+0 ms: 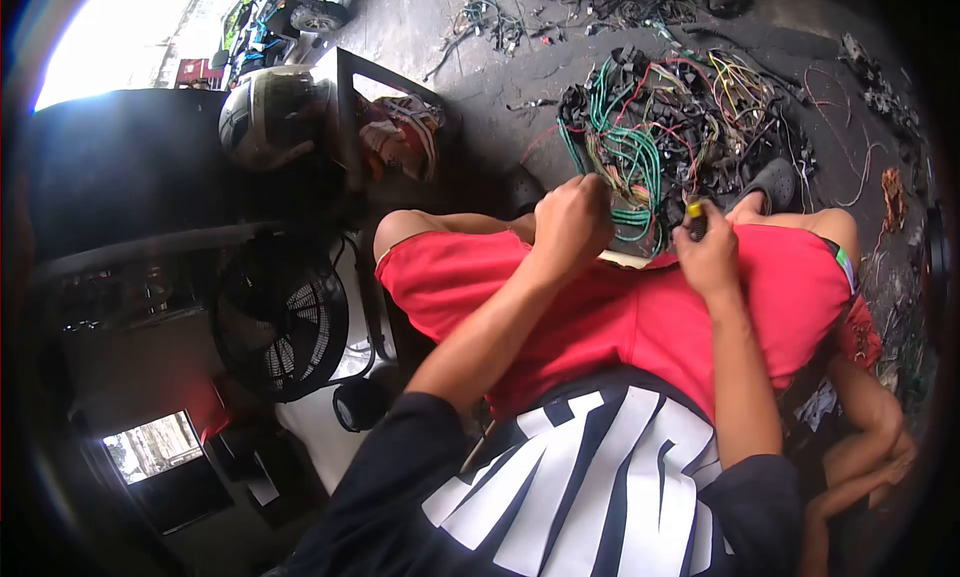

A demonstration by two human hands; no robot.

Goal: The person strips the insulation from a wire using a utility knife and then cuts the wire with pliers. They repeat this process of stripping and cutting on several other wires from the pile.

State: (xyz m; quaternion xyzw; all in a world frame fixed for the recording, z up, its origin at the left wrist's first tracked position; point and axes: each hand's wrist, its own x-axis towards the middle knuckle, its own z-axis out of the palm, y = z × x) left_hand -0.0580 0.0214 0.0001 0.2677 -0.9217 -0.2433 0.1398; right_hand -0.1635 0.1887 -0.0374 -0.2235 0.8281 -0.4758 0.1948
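A large tangled heap of wires [690, 117] in green, red, yellow, white and black lies on the floor in front of me. My left hand [575, 225] is closed in a fist above my left thigh, at the near side of the heap. What it grips, if anything, is hidden by the fingers. My right hand [710, 255] is wrapped around a small black tool with a yellow end [695, 211], which sticks up past the thumb. The tool's kind does not show. A bundle of green wires [640, 157] lies just beyond both hands.
More loose wires [490, 22] are strewn on the dark floor farther off. At left are a helmet [265, 117], a metal-framed stand [348, 117] and a black fan [280, 317]. Another person's bare limbs [865, 432] show close by at right. My sandal [775, 185] borders the heap.
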